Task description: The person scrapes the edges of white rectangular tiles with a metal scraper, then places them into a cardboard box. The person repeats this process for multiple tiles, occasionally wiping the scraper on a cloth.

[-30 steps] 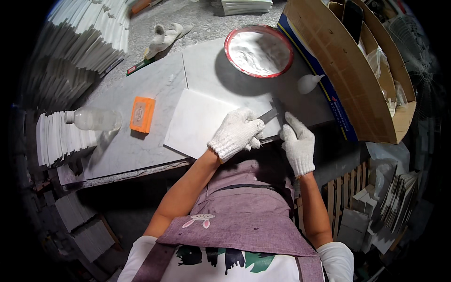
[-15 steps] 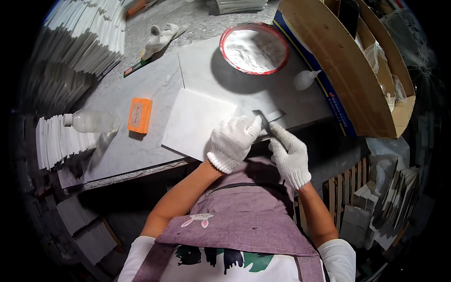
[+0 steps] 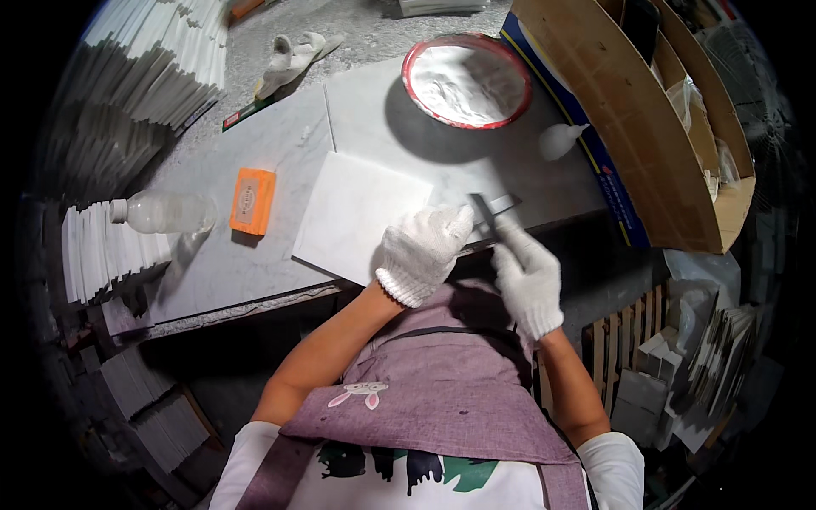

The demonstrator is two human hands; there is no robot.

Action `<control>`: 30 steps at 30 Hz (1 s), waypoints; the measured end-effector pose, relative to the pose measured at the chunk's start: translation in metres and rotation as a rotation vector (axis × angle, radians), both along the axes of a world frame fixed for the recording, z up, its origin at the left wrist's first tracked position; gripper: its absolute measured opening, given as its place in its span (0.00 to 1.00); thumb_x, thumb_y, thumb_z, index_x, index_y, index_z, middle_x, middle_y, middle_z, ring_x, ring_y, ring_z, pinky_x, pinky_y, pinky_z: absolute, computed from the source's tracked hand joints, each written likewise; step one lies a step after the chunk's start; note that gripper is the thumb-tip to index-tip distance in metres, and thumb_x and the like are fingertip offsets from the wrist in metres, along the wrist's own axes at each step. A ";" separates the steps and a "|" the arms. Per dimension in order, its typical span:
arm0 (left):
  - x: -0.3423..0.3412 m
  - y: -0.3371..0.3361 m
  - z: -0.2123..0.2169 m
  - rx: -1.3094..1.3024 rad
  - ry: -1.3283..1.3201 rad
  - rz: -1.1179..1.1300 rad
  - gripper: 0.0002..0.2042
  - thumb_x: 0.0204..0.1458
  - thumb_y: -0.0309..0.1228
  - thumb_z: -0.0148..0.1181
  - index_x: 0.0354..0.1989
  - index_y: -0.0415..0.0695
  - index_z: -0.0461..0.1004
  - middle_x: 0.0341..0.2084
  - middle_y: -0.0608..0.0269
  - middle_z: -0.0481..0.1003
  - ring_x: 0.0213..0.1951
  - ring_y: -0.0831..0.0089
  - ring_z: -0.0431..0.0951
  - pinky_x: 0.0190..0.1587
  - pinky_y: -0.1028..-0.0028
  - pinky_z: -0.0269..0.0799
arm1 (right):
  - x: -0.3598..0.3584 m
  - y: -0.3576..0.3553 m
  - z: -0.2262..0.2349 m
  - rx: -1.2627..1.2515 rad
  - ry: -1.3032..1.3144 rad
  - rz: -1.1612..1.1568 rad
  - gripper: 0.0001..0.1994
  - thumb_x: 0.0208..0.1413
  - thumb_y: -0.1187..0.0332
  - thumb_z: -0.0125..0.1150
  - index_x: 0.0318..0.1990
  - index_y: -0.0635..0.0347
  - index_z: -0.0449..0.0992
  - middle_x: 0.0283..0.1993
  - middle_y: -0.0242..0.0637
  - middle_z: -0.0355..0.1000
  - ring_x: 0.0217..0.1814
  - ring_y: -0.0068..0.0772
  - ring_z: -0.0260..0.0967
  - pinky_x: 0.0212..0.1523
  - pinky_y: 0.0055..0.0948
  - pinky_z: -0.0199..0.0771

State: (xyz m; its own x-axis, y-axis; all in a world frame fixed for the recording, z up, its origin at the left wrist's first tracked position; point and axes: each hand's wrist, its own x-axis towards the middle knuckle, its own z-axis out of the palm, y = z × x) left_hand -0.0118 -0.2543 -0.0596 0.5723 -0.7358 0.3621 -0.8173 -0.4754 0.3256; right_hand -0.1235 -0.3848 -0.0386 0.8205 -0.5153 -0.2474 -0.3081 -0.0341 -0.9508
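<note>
From my remote feed, the white-gloved left hand (image 3: 422,252) pressed flat on the square white stone tile (image 3: 357,214) at the grey workbench's (image 3: 280,153) front edge; the gloved right hand (image 3: 529,279) apparently pinched a thin dark metal blade (image 3: 486,214).

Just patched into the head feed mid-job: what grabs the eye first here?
Two white-gloved hands meet at the table's near edge: the left hand presses on a white square tile, while the right hand holds a thin metal tool at the tile's right corner. Behind them sits a red-rimmed bowl of white powder, and an orange block lies left of the tile.
</note>
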 end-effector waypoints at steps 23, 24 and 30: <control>0.001 0.002 -0.001 -0.032 0.043 0.032 0.08 0.44 0.30 0.62 0.33 0.47 0.75 0.24 0.63 0.74 0.26 0.63 0.74 0.26 0.66 0.70 | 0.005 -0.014 -0.006 0.111 0.168 -0.209 0.19 0.56 0.77 0.54 0.57 0.66 0.69 0.47 0.42 0.75 0.45 0.26 0.72 0.49 0.20 0.70; 0.001 0.001 0.000 -0.015 0.065 0.027 0.08 0.44 0.30 0.62 0.33 0.47 0.75 0.25 0.62 0.74 0.26 0.63 0.74 0.26 0.66 0.70 | 0.002 -0.009 -0.014 0.051 0.089 -0.161 0.19 0.56 0.77 0.54 0.56 0.66 0.69 0.49 0.43 0.74 0.47 0.28 0.72 0.50 0.21 0.70; -0.001 0.001 0.002 -0.020 0.084 0.051 0.08 0.43 0.30 0.63 0.33 0.47 0.75 0.24 0.62 0.74 0.25 0.62 0.74 0.25 0.66 0.70 | 0.004 -0.007 -0.010 0.178 0.081 -0.201 0.19 0.58 0.74 0.51 0.58 0.65 0.68 0.33 0.30 0.72 0.24 0.12 0.60 0.24 0.14 0.65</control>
State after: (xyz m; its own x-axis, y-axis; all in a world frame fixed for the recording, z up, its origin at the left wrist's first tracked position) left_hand -0.0126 -0.2535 -0.0573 0.6379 -0.6980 0.3254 -0.7615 -0.5087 0.4016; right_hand -0.1192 -0.3919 -0.0485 0.6797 -0.6085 -0.4094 -0.3670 0.2011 -0.9082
